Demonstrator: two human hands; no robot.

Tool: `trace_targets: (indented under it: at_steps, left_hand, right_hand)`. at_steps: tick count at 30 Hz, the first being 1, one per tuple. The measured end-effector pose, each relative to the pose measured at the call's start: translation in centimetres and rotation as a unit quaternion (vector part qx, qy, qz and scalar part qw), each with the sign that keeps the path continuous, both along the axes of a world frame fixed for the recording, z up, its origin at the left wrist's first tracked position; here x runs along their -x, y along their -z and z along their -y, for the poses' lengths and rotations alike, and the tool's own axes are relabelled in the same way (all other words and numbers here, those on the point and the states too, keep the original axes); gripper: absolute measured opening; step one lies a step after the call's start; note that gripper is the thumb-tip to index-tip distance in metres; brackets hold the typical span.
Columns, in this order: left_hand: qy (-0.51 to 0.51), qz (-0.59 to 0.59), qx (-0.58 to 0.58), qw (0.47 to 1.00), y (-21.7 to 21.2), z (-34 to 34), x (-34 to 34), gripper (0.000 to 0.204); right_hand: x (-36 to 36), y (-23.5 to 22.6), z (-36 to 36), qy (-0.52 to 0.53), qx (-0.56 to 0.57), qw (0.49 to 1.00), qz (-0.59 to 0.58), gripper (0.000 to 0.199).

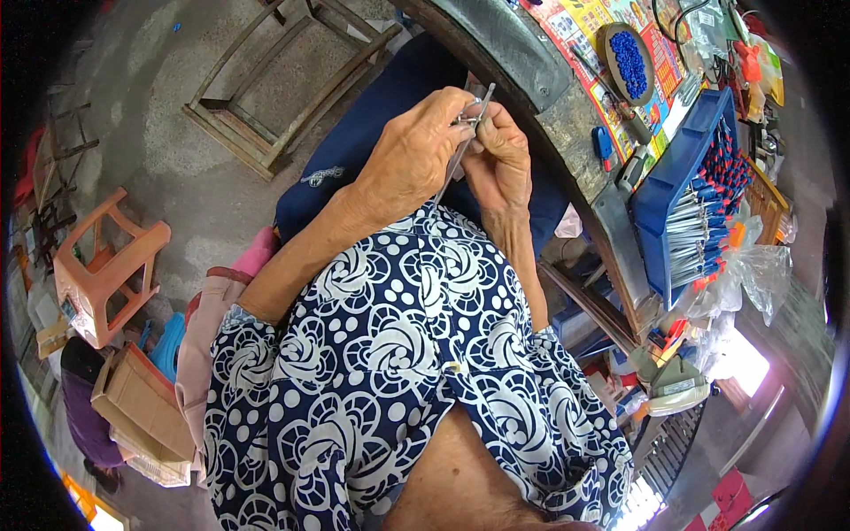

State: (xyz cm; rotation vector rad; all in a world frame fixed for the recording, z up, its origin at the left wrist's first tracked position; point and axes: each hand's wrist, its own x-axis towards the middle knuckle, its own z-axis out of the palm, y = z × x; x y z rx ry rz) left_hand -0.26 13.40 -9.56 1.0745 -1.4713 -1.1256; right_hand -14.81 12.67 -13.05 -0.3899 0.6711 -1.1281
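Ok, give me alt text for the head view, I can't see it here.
The person's left hand and right hand hold a thin grey piece in front of a navy-and-white patterned shirt. To the right are a worktable, a brown dish of small blue pieces and a blue tray of slender rods.

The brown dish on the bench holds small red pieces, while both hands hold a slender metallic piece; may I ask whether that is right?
Not quite: the head view shows that the small pieces in the brown dish on the bench are blue, not red. The left hand and right hand do hold a slender metallic piece.
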Motion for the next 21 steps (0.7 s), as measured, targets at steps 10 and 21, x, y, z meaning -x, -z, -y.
trace_targets:
  at_steps: [10, 21]
  left_hand:
    - [0.011, 0.091, 0.095, 0.991, 0.6, 0.4, 0.0, 0.02]
    - [0.017, -0.158, -0.207, 0.965, 2.5, 1.2, -1.5, 0.016]
  right_hand:
    - [-0.7, 0.0, 0.0, 0.023, -0.007, 0.999, -0.029, 0.015]
    - [-1.7, -0.6, 0.1, 0.046, 0.074, 0.977, -0.195, 0.018]
